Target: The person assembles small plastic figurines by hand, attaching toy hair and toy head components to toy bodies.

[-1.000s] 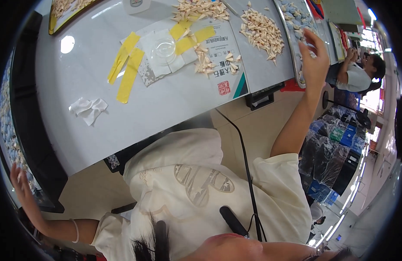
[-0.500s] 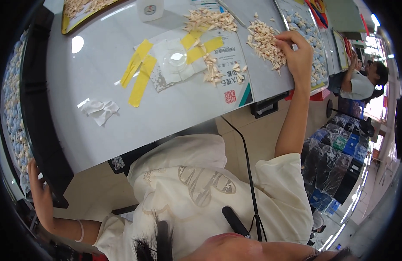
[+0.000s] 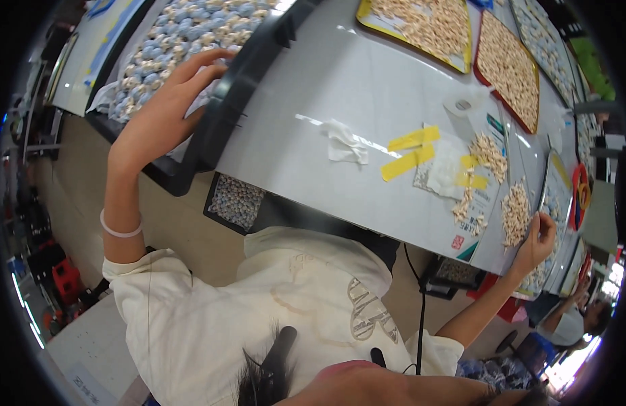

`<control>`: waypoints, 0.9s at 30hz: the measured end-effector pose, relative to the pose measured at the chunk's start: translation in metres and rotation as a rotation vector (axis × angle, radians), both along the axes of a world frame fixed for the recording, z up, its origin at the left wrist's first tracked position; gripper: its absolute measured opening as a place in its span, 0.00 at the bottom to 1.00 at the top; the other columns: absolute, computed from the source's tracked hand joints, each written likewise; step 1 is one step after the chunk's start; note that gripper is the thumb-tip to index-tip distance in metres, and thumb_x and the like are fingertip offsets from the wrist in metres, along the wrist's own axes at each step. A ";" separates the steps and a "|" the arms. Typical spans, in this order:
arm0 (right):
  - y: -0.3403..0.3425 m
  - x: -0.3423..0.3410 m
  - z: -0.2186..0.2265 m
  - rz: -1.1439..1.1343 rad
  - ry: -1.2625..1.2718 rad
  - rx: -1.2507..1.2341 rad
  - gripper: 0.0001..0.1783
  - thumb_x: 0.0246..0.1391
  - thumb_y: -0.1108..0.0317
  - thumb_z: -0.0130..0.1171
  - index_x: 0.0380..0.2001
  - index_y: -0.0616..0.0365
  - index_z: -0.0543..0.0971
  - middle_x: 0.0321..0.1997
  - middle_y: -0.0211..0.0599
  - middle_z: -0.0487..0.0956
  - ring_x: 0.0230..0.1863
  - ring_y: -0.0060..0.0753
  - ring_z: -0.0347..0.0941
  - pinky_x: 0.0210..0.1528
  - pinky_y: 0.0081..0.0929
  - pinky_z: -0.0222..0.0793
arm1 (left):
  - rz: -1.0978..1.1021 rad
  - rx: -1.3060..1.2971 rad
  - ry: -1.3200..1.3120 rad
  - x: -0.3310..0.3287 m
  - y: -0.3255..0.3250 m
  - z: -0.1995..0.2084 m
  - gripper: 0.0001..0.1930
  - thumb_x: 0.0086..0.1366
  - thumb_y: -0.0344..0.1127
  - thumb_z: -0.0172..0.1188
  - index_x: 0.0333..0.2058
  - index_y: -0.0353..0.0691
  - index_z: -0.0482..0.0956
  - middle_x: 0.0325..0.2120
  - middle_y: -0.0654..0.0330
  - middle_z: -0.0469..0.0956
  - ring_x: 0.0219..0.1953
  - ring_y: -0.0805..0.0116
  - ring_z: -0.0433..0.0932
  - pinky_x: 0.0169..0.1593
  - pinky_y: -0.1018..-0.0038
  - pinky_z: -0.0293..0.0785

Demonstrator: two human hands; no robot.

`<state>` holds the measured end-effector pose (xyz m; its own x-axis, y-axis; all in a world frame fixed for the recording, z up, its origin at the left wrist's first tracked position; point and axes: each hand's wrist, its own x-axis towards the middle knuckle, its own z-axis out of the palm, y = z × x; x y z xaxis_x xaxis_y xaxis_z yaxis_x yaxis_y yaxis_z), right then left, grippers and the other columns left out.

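My left hand (image 3: 167,111) reaches over the black rim (image 3: 221,111) of a tray on the left. Its fingers are apart and curved above many small rounded blue-and-cream pieces (image 3: 191,27). No held item shows in it. Far right, my right hand (image 3: 540,242) is at the edge of a pile of small pointed cream pieces (image 3: 514,215). Its fingertips are drawn together; whatever they hold is too small to make out. A second cream pile (image 3: 487,154) and a smaller scattering (image 3: 464,206) lie nearby on the table.
Yellow tape strips (image 3: 409,162) and a crumpled white tissue (image 3: 344,143) lie on the grey table. Farther back are a yellow-rimmed tray (image 3: 421,52), a red-rimmed tray (image 3: 505,103) and a white container (image 3: 462,105). Another person (image 3: 563,318) sits at far right.
The view has swung left, so the table appears shifted right. My left hand, formerly by the tray's outer end, now reaches over the tray's pieces. My right hand stays beside its pile.
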<state>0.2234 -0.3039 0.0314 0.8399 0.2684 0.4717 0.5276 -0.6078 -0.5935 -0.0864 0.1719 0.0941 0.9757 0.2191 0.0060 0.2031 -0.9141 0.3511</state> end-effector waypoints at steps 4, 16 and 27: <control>0.016 -0.007 0.008 -0.018 -0.003 0.057 0.07 0.47 0.75 0.51 0.32 0.64 0.73 0.30 0.31 0.72 0.32 0.20 0.66 0.39 0.16 0.61 | 0.157 -0.081 0.045 -0.006 0.001 0.001 0.19 0.50 0.20 0.48 0.43 0.37 0.63 0.40 0.58 0.66 0.41 0.63 0.67 0.43 0.73 0.64; 0.016 -0.012 0.008 -0.023 0.023 0.026 0.09 0.48 0.75 0.50 0.34 0.65 0.74 0.34 0.35 0.74 0.35 0.23 0.68 0.41 0.18 0.61 | 0.088 -0.215 0.036 -0.003 0.008 0.000 0.12 0.47 0.24 0.52 0.33 0.36 0.66 0.30 0.59 0.67 0.29 0.67 0.68 0.34 0.75 0.66; 0.015 -0.018 0.013 -0.002 0.073 0.156 0.10 0.47 0.75 0.51 0.35 0.65 0.73 0.33 0.34 0.73 0.34 0.21 0.67 0.39 0.16 0.61 | 0.300 -0.750 -0.334 -0.025 0.029 0.012 0.13 0.49 0.31 0.55 0.36 0.39 0.69 0.26 0.64 0.69 0.29 0.81 0.68 0.35 0.84 0.65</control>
